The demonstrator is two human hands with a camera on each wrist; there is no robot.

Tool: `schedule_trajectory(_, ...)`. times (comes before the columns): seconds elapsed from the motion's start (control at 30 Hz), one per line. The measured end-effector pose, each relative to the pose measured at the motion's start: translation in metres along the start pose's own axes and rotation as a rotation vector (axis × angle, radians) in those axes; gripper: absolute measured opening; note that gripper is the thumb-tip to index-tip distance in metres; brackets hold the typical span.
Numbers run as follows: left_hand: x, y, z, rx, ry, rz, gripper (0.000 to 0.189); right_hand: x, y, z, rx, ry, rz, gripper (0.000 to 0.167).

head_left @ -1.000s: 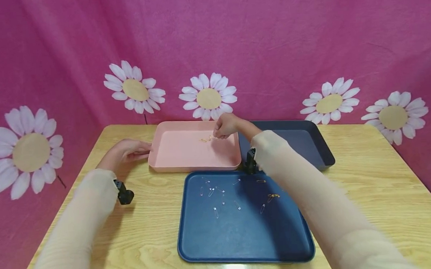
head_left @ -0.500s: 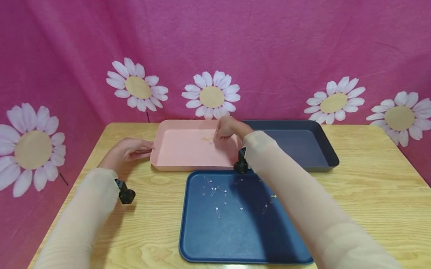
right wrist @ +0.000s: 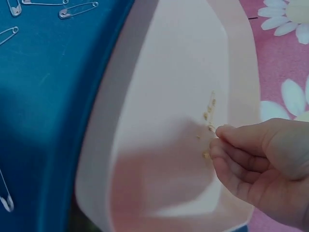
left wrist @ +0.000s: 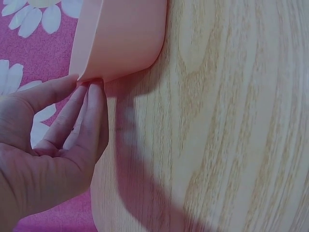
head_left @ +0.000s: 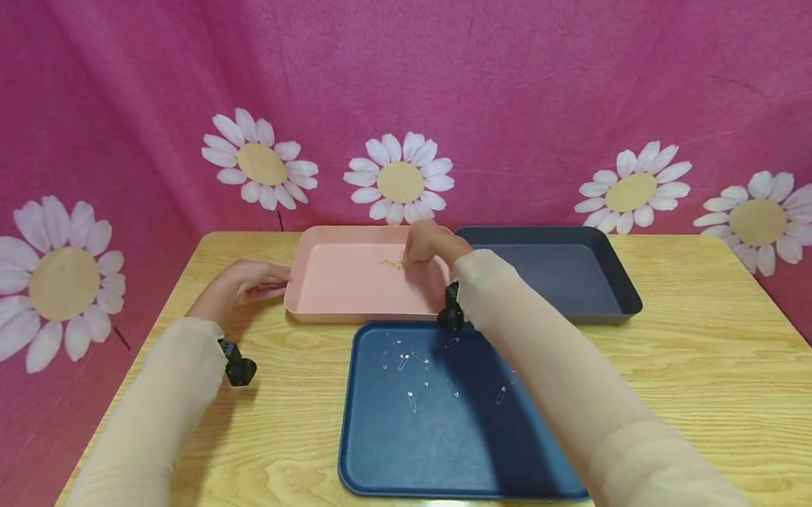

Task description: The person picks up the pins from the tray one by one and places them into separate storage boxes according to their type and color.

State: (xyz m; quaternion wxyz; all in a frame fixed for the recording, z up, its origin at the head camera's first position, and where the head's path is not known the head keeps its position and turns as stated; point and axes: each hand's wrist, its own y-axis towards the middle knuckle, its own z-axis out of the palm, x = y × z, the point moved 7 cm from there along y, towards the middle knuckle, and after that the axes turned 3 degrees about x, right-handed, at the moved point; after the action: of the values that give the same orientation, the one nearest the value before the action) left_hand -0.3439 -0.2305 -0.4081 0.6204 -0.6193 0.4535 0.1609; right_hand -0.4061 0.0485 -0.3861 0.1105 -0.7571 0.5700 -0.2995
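Observation:
My left hand (head_left: 249, 283) pinches the left rim of a shallow pink tray (head_left: 325, 288); its thumb and fingertips meet at the tray's edge in the left wrist view. Over the right part of that tray is my right hand (head_left: 428, 243), thumb and fingers drawn together and pointing down. Gold safety pins (right wrist: 211, 104) lie on the tray floor right at its fingertips, and a bit of gold shows at the thumb tip. Nearer me, a blue tray (head_left: 416, 452) bears several silver safety pins (head_left: 411, 401). My right forearm covers part of it.
A dark grey tray (head_left: 566, 276) stands at the right, beside the pink one. All three trays are on a wooden table (head_left: 715, 360). A magenta cloth (head_left: 506, 64) with white flowers hangs behind the table's back edge.
My right hand has come slightly lower into the pink tray, near the gold safety pins, its forearm shifting left and hiding the gold pins on the blue tray. My left hand keeps its hold.

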Motion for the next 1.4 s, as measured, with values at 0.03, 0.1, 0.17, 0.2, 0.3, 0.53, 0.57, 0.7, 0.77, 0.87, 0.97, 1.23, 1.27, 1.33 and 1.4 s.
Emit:
schedule_trajectory(0.03,0.000,0.000,0.000,-0.002,-0.006,-0.001,0.049,0.000,-0.001,-0.002,-0.011,0.002,-0.007,0.015)
schedule_trajectory(0.1,0.000,0.000,0.000,-0.002,-0.003,-0.001,0.050,0.001,-0.004,-0.007,-0.036,-0.007,-0.026,0.016)
schedule_trajectory(0.17,0.001,-0.001,-0.001,-0.005,0.016,0.000,0.050,0.001,-0.008,-0.011,-0.063,-0.013,-0.047,0.017)
schedule_trajectory(0.2,0.001,-0.001,-0.001,-0.009,0.019,0.001,0.049,0.001,-0.011,-0.013,-0.076,-0.023,-0.061,0.018)
schedule_trajectory(0.3,0.001,-0.002,-0.002,-0.019,0.014,-0.003,0.050,0.001,-0.020,-0.016,-0.097,-0.036,-0.103,0.018)
schedule_trajectory(0.53,0.002,-0.002,-0.001,-0.036,0.016,-0.025,0.051,-0.006,-0.042,-0.018,-0.147,0.000,-0.203,0.013)
schedule_trajectory(0.57,0.002,-0.001,-0.001,-0.043,0.017,-0.028,0.051,-0.008,-0.046,-0.018,-0.149,0.018,-0.205,0.014)
schedule_trajectory(0.7,0.001,-0.001,0.001,-0.060,0.006,-0.032,0.051,-0.019,-0.062,-0.019,-0.169,0.065,-0.224,0.014)
schedule_trajectory(0.77,0.001,0.000,0.001,-0.070,-0.014,-0.036,0.051,-0.023,-0.072,-0.019,-0.190,0.068,-0.259,0.014)
schedule_trajectory(0.87,0.000,0.000,0.002,-0.070,-0.017,-0.035,0.052,-0.030,-0.088,-0.016,-0.218,0.076,-0.312,0.014)
schedule_trajectory(0.97,-0.001,0.000,0.003,-0.077,-0.008,-0.035,0.051,-0.038,-0.105,-0.012,-0.235,0.072,-0.342,0.013)
schedule_trajectory(1.23,-0.001,-0.002,0.006,-0.038,0.039,-0.006,0.051,-0.060,-0.142,0.010,-0.194,0.128,-0.366,0.012)
schedule_trajectory(1.27,-0.001,-0.001,0.006,-0.035,0.026,-0.006,0.051,-0.062,-0.146,0.013,-0.188,0.143,-0.368,0.012)
schedule_trajectory(1.33,-0.001,0.000,0.005,-0.035,-0.017,-0.013,0.053,-0.068,-0.152,0.019,-0.183,0.154,-0.364,0.012)
schedule_trajectory(1.4,-0.002,-0.001,0.006,-0.030,-0.045,-0.019,0.054,-0.073,-0.159,0.026,-0.176,0.159,-0.369,0.011)
